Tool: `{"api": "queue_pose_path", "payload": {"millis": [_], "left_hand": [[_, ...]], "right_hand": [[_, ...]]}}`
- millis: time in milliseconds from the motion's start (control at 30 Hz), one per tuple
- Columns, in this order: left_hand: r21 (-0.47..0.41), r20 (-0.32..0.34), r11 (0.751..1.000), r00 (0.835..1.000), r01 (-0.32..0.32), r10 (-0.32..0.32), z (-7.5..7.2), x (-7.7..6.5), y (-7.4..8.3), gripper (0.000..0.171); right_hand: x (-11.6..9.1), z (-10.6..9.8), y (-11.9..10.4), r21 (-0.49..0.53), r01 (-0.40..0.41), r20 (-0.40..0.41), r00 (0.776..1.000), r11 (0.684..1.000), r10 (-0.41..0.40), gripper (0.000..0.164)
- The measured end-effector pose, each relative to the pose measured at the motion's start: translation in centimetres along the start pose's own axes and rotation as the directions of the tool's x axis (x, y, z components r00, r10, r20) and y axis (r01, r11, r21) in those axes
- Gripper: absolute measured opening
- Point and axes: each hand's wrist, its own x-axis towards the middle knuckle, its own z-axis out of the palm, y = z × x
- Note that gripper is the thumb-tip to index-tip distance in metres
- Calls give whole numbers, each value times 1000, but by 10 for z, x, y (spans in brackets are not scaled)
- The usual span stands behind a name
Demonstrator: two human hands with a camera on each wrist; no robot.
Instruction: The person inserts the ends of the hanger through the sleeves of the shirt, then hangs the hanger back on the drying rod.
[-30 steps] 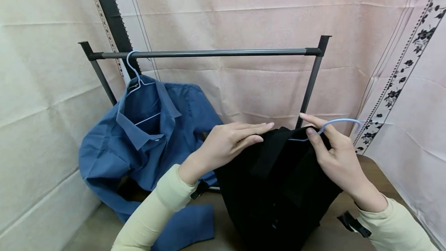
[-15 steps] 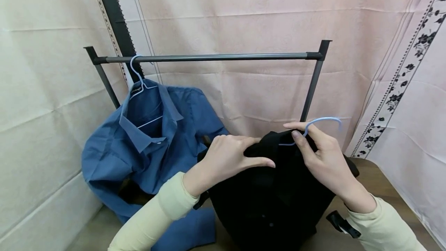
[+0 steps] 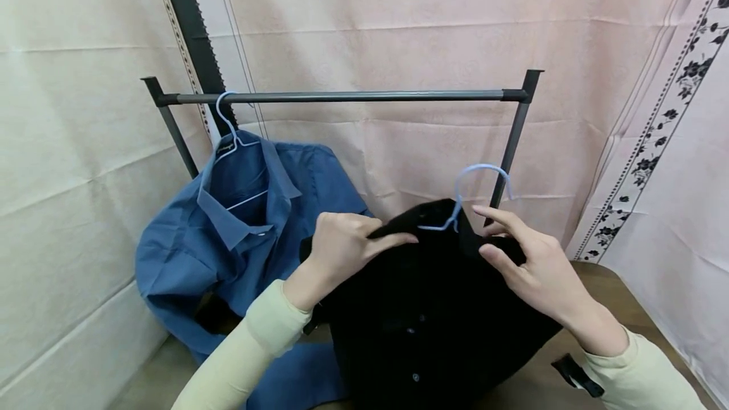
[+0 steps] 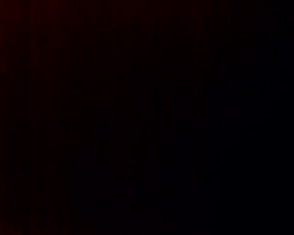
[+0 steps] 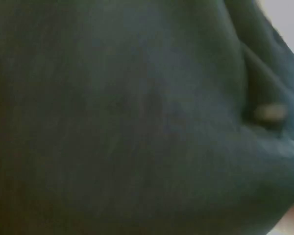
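Observation:
A black buttoned shirt [image 3: 438, 309] is held up in front of me in the head view. A light-blue wire hanger [image 3: 458, 198] sits inside its collar, hook upward and curving right. My left hand [image 3: 342, 252] grips the shirt's shoulder on the left, thumb over the cloth and the other fingers partly behind it. On the collar's other side is my right hand [image 3: 538, 267], thumb and fingers spread apart close to the cloth. Blurred dark fabric [image 5: 137, 122] fills most of the right wrist view. The left wrist view is almost wholly black.
A dark metal rack [image 3: 364, 97] stands behind. From its left end a blue shirt [image 3: 171, 239] hangs on a second light-blue hanger [image 3: 223, 112], its lower part on the brown table [image 3: 604, 277]. Pale curtains [image 3: 398, 30] surround the table.
The hanger's hook has come left and upright, and the right fingers have come off its neck. My left hand has gone from lying straight along the shirt to gripping its shoulder.

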Motion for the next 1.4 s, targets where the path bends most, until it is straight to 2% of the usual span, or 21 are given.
{"api": "queue_pose_path", "payload": {"millis": [100,167,300,433,567,700,833,900,1067,1233,1400], "left_hand": [[-34,-35,999,999,34,-36,-7,-4,-10,64],[-60,-32,995,997,74,-76,-13,-6,-16,64],[-114,56,981,987,156,-150,-22,-9,-24,64],[-148,177,972,972,180,-153,-27,-11,-30,61],[-167,237,970,962,177,-134,-35,-17,-38,58],[-215,212,965,972,148,-102,-47,-26,-51,48],[-311,188,942,980,125,-68,-57,-34,-62,27],[-324,200,938,978,123,-59,-59,-37,-63,29],[-272,244,956,969,110,-43,-58,-41,-59,54],[-273,243,954,968,123,-55,-56,-40,-53,55],[-319,187,935,978,154,-97,-60,-39,-54,53]], "right_hand": [[-9,-6,17,-40,28,-6,1000,999,-28,46],[-15,-9,27,-45,69,-27,997,997,-70,35],[-21,-12,40,-38,136,-81,987,990,-139,5],[-23,-12,43,-56,140,-143,979,989,-146,19],[-26,-13,40,-47,133,-185,973,990,-140,23],[-31,-18,40,8,103,-220,970,995,-99,22],[-32,-23,40,37,66,-247,968,997,-55,19],[-31,-24,38,41,61,-248,968,997,-49,17],[-25,-22,24,98,87,-219,974,991,-63,9],[-22,-18,15,122,93,-178,981,988,-70,11],[-31,-11,36,134,33,-202,979,990,-5,13]]}}
